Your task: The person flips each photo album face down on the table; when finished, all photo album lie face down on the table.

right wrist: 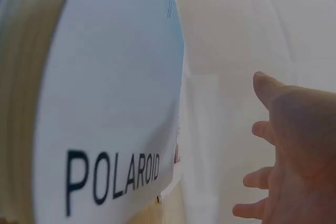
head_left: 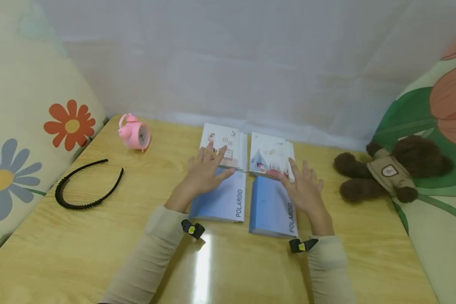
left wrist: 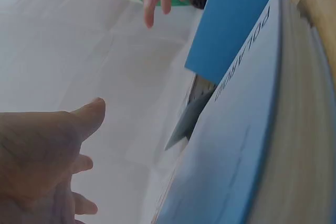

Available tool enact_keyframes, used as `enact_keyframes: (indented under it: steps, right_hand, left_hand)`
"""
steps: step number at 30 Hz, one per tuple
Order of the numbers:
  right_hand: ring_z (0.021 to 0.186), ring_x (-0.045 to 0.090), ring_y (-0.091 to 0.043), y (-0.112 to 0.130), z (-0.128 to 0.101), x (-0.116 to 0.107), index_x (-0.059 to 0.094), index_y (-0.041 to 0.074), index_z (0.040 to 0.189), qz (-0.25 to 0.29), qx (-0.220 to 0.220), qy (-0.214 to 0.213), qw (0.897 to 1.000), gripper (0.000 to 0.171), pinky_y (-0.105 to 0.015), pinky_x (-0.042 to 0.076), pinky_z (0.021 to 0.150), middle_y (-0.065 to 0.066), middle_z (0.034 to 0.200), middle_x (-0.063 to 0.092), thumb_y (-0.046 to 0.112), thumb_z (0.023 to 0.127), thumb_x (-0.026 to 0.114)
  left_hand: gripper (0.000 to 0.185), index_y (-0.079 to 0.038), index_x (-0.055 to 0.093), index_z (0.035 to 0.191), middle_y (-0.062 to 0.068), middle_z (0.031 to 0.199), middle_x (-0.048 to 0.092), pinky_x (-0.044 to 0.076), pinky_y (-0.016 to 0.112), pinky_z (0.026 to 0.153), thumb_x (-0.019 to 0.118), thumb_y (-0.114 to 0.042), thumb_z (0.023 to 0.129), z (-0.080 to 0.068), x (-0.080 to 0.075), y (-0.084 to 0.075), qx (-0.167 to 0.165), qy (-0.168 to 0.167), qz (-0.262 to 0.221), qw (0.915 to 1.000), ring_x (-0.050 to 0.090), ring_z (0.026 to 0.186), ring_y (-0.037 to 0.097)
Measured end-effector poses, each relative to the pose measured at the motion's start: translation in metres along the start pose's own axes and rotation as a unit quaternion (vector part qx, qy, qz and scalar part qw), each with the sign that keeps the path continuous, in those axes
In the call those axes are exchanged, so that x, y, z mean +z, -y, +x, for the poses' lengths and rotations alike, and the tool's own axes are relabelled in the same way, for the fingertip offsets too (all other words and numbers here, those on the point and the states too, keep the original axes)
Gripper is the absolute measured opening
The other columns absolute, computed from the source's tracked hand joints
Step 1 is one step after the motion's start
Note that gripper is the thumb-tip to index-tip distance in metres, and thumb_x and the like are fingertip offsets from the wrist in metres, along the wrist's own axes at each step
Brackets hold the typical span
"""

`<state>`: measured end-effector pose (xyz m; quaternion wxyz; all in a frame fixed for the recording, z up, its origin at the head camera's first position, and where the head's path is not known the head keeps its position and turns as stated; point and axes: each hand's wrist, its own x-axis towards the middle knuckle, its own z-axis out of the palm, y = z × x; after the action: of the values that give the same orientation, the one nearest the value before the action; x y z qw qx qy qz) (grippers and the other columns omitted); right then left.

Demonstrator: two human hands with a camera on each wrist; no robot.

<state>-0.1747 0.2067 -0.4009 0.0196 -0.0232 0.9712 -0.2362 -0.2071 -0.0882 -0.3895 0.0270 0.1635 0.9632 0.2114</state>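
Observation:
Two blue albums marked POLAROID lie side by side on the wooden table [head_left: 99,236]: the left album [head_left: 222,198] and the right album [head_left: 271,209]. Behind them lie two white illustrated books, one on the left [head_left: 229,145] and one on the right [head_left: 270,158]. My left hand [head_left: 205,171] hovers with straight, spread fingers over the left album and left white book. My right hand [head_left: 305,190] is held open above the right album's right edge. The left album [left wrist: 247,145] fills the left wrist view; the right album [right wrist: 110,108] fills the right wrist view. Neither hand grips anything.
A pink alarm clock [head_left: 134,133] stands at the back left. A black headband [head_left: 85,185] lies on the left. A brown plush bear [head_left: 391,169] rests at the right edge against a flowered cushion [head_left: 437,126]. A white wall [head_left: 232,59] rises behind.

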Motion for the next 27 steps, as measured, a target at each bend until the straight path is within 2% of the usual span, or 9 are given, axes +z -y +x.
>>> enact_keyframes:
  steps: [4, 6, 9, 11, 13, 15, 17, 23, 27]
  right_hand:
    - [0.143, 0.006, -0.057, -0.007, -0.007, 0.002, 0.018, 0.015, 0.160, 0.035, -0.023, 0.028, 0.999, 0.075, -0.075, 0.005, 0.110, -0.029, 0.161, -0.001, 0.056, 0.101, 0.040]
    - [0.142, 0.010, -0.058, -0.012, -0.011, 0.004, 0.020, 0.010, 0.159, 0.053, -0.032, 0.046, 0.997, 0.076, -0.075, 0.010, 0.109, -0.033, 0.159, 0.005, 0.054, 0.101, 0.044]
    - [0.142, 0.018, -0.054, -0.018, -0.016, 0.009, 0.024, 0.005, 0.157, 0.068, -0.046, 0.059, 0.995, 0.075, -0.072, 0.018, 0.110, -0.032, 0.158, 0.017, 0.048, 0.101, 0.050]
    - [0.141, 0.024, -0.051, -0.021, -0.018, 0.014, 0.029, 0.001, 0.155, 0.068, -0.059, 0.061, 0.994, 0.072, -0.068, 0.021, 0.111, -0.031, 0.156, 0.024, 0.043, 0.101, 0.053]
    - [0.141, 0.026, -0.049, -0.022, -0.018, 0.017, 0.032, -0.001, 0.152, 0.066, -0.067, 0.061, 0.994, 0.069, -0.064, 0.022, 0.114, -0.028, 0.156, 0.028, 0.039, 0.101, 0.055]
    - [0.141, 0.026, -0.048, -0.023, -0.017, 0.018, 0.035, -0.004, 0.150, 0.067, -0.071, 0.059, 0.993, 0.068, -0.062, 0.021, 0.115, -0.028, 0.155, 0.029, 0.037, 0.101, 0.056]
    - [0.141, 0.026, -0.049, -0.023, -0.018, 0.019, 0.036, -0.008, 0.148, 0.072, -0.075, 0.057, 0.993, 0.067, -0.061, 0.021, 0.115, -0.030, 0.155, 0.029, 0.035, 0.100, 0.056]
    - [0.139, 0.031, -0.049, -0.024, -0.024, 0.025, 0.036, -0.015, 0.144, 0.091, -0.099, 0.042, 0.990, 0.066, -0.057, 0.024, 0.116, -0.034, 0.151, 0.033, 0.026, 0.099, 0.060]
    - [0.137, 0.033, -0.049, -0.025, -0.037, 0.028, 0.037, -0.015, 0.144, 0.083, -0.098, 0.040, 0.991, 0.066, -0.058, 0.025, 0.115, -0.035, 0.149, 0.034, 0.026, 0.099, 0.061]
  left_hand:
    - [0.084, -0.001, 0.016, 0.158, 0.026, 0.161, 0.009, 0.012, 0.067, 0.115, 0.048, -0.052, 0.100, -0.013, 0.012, -0.025, 0.041, 0.004, -0.003, 0.9991, 0.012, 0.146, 0.047]
    - [0.088, 0.005, 0.014, 0.156, 0.026, 0.161, 0.011, 0.014, 0.061, 0.117, 0.046, -0.056, 0.100, -0.025, 0.024, -0.042, 0.071, 0.029, 0.004, 0.9970, 0.014, 0.146, 0.045]
    - [0.103, 0.009, 0.010, 0.154, 0.026, 0.161, 0.009, 0.011, 0.054, 0.120, 0.047, -0.066, 0.094, -0.041, 0.045, -0.063, 0.103, 0.093, -0.003, 0.9904, 0.011, 0.148, 0.042]
    - [0.115, 0.009, 0.010, 0.154, 0.026, 0.161, 0.009, 0.010, 0.052, 0.120, 0.056, -0.071, 0.086, -0.050, 0.058, -0.072, 0.107, 0.125, -0.001, 0.9863, 0.011, 0.148, 0.040]
    - [0.124, 0.009, 0.011, 0.154, 0.026, 0.161, 0.014, 0.013, 0.051, 0.121, 0.070, -0.069, 0.077, -0.055, 0.067, -0.078, 0.104, 0.131, 0.004, 0.9860, 0.015, 0.148, 0.038]
    - [0.128, 0.010, 0.014, 0.154, 0.027, 0.159, 0.019, 0.018, 0.050, 0.120, 0.080, -0.062, 0.072, -0.057, 0.074, -0.082, 0.102, 0.112, 0.014, 0.9884, 0.022, 0.147, 0.037]
    - [0.126, 0.013, 0.016, 0.152, 0.029, 0.157, 0.024, 0.023, 0.050, 0.119, 0.085, -0.053, 0.070, -0.060, 0.081, -0.084, 0.101, 0.084, 0.010, 0.9913, 0.027, 0.144, 0.038]
    - [0.106, 0.019, 0.021, 0.147, 0.034, 0.151, 0.032, 0.032, 0.051, 0.114, 0.086, -0.028, 0.077, -0.071, 0.096, -0.088, 0.114, -0.003, -0.048, 0.9923, 0.038, 0.137, 0.043]
    - [0.105, 0.020, 0.024, 0.146, 0.034, 0.146, 0.040, 0.038, 0.052, 0.110, 0.088, -0.022, 0.074, -0.084, 0.100, -0.090, 0.122, -0.027, -0.073, 0.9894, 0.047, 0.128, 0.046]
